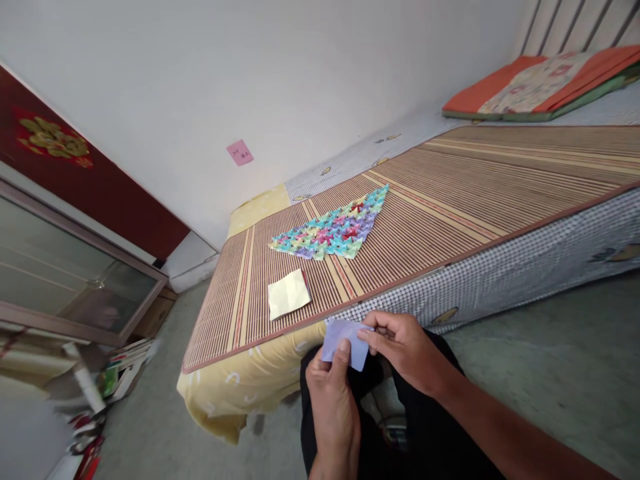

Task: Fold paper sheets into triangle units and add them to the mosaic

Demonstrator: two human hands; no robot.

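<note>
Over my lap I hold a purple square of paper [354, 353] in both hands. The thumb of my left hand [333, 387] presses on its face, with the other fingers behind it. My right hand [395, 343] pinches its right edge between thumb and fingers. Beyond my hands, on the striped mat, lies a stack of pale yellow paper squares [289, 295]. Farther back is a group of small folded paper pieces [330, 228] in blue, pink, purple, yellow and red, set side by side in a roughly triangular patch.
The mat [415, 247] covers a bed along the white wall. A folded orange and floral quilt [540, 83] rests at the far right. A pink note [241, 153] is stuck on the wall. At left stands a glass-fronted cabinet [75, 267], with books [123, 370] low beside it.
</note>
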